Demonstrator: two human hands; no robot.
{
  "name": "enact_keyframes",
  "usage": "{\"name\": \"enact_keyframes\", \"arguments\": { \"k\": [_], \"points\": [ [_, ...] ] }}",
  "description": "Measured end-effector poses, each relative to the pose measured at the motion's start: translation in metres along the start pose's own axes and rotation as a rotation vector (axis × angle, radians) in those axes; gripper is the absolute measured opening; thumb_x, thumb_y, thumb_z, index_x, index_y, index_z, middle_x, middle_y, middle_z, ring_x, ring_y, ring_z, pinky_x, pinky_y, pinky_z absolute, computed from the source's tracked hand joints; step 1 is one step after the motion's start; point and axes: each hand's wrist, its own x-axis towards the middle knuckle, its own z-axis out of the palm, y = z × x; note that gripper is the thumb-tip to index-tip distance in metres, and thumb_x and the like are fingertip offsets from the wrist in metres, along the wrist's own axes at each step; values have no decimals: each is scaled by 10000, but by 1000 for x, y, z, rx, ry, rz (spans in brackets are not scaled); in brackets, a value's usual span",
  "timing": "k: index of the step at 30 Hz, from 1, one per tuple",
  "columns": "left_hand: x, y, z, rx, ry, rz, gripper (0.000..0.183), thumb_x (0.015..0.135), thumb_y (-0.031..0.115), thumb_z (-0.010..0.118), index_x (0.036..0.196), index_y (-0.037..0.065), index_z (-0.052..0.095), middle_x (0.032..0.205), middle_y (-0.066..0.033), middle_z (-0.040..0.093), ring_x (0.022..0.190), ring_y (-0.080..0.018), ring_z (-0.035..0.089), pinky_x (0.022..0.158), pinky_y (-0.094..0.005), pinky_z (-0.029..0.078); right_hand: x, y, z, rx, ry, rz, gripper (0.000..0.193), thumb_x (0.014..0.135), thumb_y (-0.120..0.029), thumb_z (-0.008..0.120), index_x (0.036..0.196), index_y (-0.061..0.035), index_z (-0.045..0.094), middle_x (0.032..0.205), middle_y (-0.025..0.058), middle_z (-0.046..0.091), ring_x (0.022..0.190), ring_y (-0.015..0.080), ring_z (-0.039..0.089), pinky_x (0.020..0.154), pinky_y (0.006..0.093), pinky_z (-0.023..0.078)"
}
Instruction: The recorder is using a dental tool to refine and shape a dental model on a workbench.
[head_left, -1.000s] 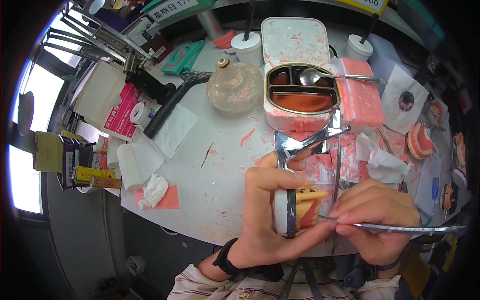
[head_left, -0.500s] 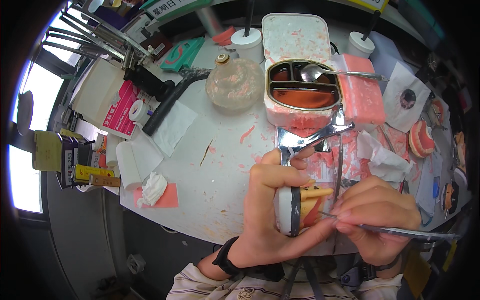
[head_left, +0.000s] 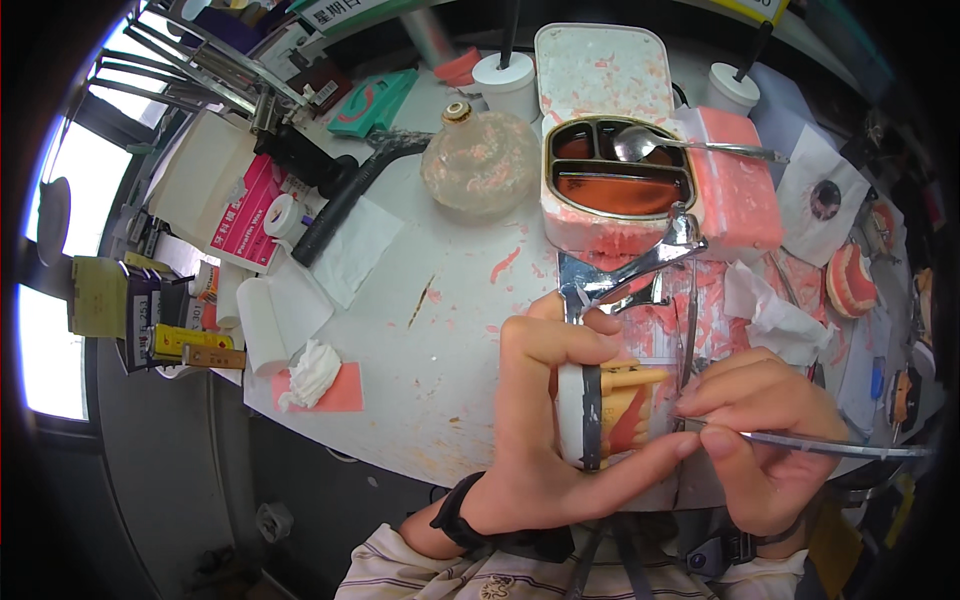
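Note:
My left hand (head_left: 525,410) is closed round a dental model (head_left: 625,412) on a shiny metal articulator (head_left: 640,272). The model has a white and dark base, a yellowish cast with peg-like posts, and a patch of red wax. My left thumb stretches along its near side toward my right fingers. My right hand (head_left: 775,440) pinches a thin metal carving tool (head_left: 840,448), whose handle runs out to the right. The tool's thin end points at the model, apart from the wax; its very tip is hard to make out.
Behind the model stands a wax heater (head_left: 620,195) with reddish liquid compartments and a spoon (head_left: 700,150) across it. Pink wax sheets (head_left: 735,190) lie beside it. A round clear bottle (head_left: 480,165), crumpled tissue (head_left: 312,372) and another dental model (head_left: 850,280) stand around. Wax scraps litter the table.
The carving tool's end has drawn back to the right from the red wax. My right fingers have shifted slightly upward and thumb and fingers sit farther apart. The whole view has shifted a little.

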Motion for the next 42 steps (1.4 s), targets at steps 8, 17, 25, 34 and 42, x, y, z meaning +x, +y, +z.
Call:
{"name": "enact_keyframes", "arguments": {
  "k": [8,17,25,34,42],
  "points": [
    [-1,-3,-4,-13,-33,-23,542,617,102,805,991,17,421,936,-114,451,869,-209,460,773,-325,378,-2,-4,4,389,147,222,103,749,22,666,820,44,594,763,156,647,683,222,646,632,295,509],
    [0,-1,-7,66,-141,-39,590,625,110,792,1001,57,341,1095,-254,469,1026,-256,484,910,-386,359,10,1,-3,-54,-96,-62,185,656,59,711,814,28,621,684,125,615,620,250,619,561,302,506],
    [-1,-5,-2,-71,-24,0,493,626,62,780,986,17,446,904,-118,498,949,-291,515,792,-371,395,9,2,-3,-56,-111,-106,217,643,75,716,838,40,627,707,121,621,640,254,615,554,305,500],
    [1,-6,0,-59,-3,28,473,636,72,780,970,11,452,876,-117,497,903,-286,534,787,-364,410,6,3,2,-71,-100,-134,253,631,84,717,861,35,624,725,108,627,644,259,612,562,318,502],
    [3,-2,-6,42,-23,41,501,636,73,788,974,4,425,927,-146,485,947,-268,515,804,-359,412,-1,2,13,53,102,53,101,738,6,676,799,16,597,755,142,643,673,226,627,612,299,500]
  ]
}}
